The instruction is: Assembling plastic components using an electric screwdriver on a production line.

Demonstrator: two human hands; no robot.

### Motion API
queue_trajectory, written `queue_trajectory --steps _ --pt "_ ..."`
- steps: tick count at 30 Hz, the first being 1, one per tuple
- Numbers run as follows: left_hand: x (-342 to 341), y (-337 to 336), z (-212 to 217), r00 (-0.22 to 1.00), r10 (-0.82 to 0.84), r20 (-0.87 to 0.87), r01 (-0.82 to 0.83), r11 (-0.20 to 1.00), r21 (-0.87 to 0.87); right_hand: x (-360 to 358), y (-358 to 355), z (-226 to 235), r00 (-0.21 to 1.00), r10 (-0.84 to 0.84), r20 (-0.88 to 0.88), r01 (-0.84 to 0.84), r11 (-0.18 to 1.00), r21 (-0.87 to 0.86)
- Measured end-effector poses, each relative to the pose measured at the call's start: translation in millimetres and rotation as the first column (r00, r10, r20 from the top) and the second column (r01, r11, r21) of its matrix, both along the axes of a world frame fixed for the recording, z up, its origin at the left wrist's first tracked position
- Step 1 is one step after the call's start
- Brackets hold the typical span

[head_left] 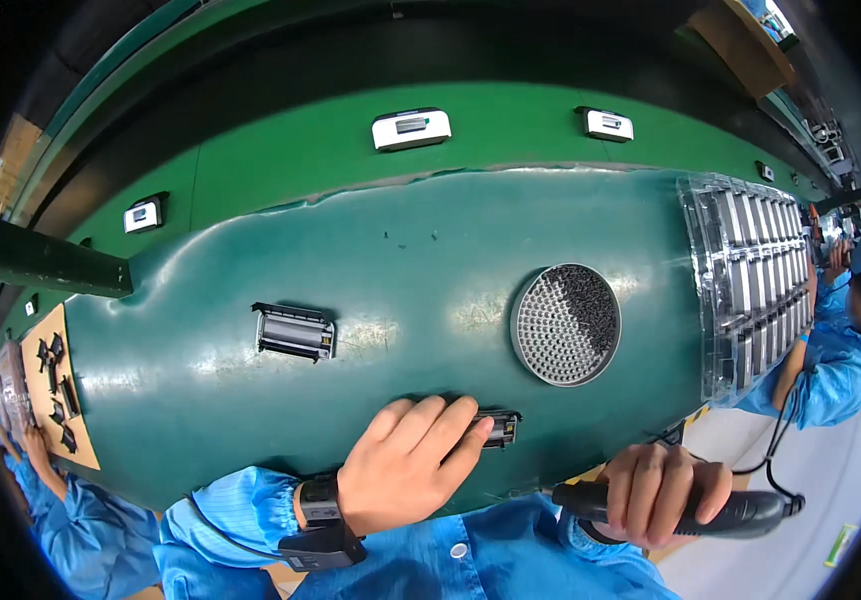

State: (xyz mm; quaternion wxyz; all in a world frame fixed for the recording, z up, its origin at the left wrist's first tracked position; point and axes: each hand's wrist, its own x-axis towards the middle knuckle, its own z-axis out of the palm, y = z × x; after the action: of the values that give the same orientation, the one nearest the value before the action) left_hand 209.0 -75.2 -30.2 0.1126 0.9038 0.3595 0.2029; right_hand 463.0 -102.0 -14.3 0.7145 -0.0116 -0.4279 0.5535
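Note:
My left hand (408,465) rests over a small black-and-grey device (498,428) near the front edge of the table, its fingers closed on it and hiding most of it. In my right hand (662,492) is a black corded electric screwdriver (745,513), its narrower end turned left toward the device. The cord rises from its right end. A similar black-framed device (293,332) with a grey middle lies farther off to the left. Beyond my hands stands a round metal dish (540,345) with dimples and many tiny black pieces, probably screws, heaped at its upper right.
Clear plastic trays (695,300) of long parts stand at the right. A cardboard sheet (80,430) bears black parts at the left. Behind the table, a green conveyor (280,150) carries white-and-black devices (411,129). Co-workers in blue (830,370) sit on both sides.

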Motion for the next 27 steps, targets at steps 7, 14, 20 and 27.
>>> queue_trajectory --steps 7,14,20,27 --pt "1 -3 -8 1.0 0.02 -0.022 -0.02 1.0 0.015 -23 13 0 0.931 -0.169 0.322 0.165 0.986 0.039" --pt "-5 -3 -38 0.997 0.079 0.001 -0.079 0.997 0.004 -68 25 -14 0.783 -0.342 0.519 0.366 0.929 0.061" --pt "-10 0 -62 0.995 0.1 -0.01 -0.1 0.994 -0.036 -73 25 -57 0.624 -0.574 0.53 0.569 0.799 0.195" --pt "-15 1 -71 0.995 0.099 -0.016 -0.1 0.993 -0.06 -80 36 -40 0.792 -0.24 0.562 0.347 0.933 -0.09"
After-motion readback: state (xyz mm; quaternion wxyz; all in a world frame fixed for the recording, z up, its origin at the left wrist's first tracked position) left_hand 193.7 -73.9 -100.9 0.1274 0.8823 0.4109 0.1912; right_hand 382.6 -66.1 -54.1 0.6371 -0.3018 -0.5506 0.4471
